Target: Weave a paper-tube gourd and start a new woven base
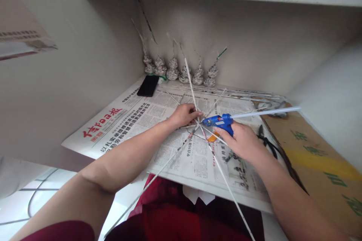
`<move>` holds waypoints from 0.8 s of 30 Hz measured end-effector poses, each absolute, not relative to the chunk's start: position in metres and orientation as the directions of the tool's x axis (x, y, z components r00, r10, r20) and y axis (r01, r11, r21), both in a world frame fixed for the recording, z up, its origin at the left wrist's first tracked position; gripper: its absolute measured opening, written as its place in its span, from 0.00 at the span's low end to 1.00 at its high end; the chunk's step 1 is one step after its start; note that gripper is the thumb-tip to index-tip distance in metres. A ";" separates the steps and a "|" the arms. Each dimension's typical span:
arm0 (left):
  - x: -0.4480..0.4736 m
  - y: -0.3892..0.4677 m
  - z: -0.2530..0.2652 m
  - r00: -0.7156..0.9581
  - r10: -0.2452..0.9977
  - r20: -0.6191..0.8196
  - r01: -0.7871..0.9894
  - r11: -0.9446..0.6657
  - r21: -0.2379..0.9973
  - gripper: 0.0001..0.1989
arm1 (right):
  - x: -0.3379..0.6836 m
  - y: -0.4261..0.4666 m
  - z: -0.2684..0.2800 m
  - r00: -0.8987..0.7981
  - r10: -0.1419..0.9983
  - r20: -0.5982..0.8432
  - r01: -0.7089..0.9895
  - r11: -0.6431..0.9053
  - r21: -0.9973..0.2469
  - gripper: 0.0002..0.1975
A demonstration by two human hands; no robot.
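Several thin rolled-paper sticks [217,162] cross at one centre and spread out like spokes, some reaching past the table's front edge. My left hand [185,115] pinches the sticks just left of the crossing. My right hand [240,137] is wrapped round the handle of a blue hot glue gun [220,121]. Its nozzle points left and meets the crossing, or nearly so. A long translucent glue stick [266,112] juts from the back of the gun to the right. Below the gun lies an orange object [213,137], partly hidden by the sticks.
Newspaper [124,128] covers the table. At the back wall stand several gourd-shaped woven paper pieces [172,69], with loose paper sticks [226,92] before them. A black phone [148,85] lies at the back left. Black-handled pliers or cutters [267,141] and a cardboard piece [311,147] lie right.
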State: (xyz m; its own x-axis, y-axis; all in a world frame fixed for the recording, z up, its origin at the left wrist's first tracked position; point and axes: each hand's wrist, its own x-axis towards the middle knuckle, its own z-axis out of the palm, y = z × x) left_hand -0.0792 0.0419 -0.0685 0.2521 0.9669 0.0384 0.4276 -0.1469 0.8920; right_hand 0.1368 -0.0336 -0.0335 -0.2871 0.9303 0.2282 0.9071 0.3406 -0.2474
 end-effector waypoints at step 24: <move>-0.098 0.049 -0.059 0.135 0.942 0.306 0.731 -0.303 0.611 0.19 | 0.160 -0.026 -0.024 0.014 0.920 0.391 0.870 0.181 -0.458 0.23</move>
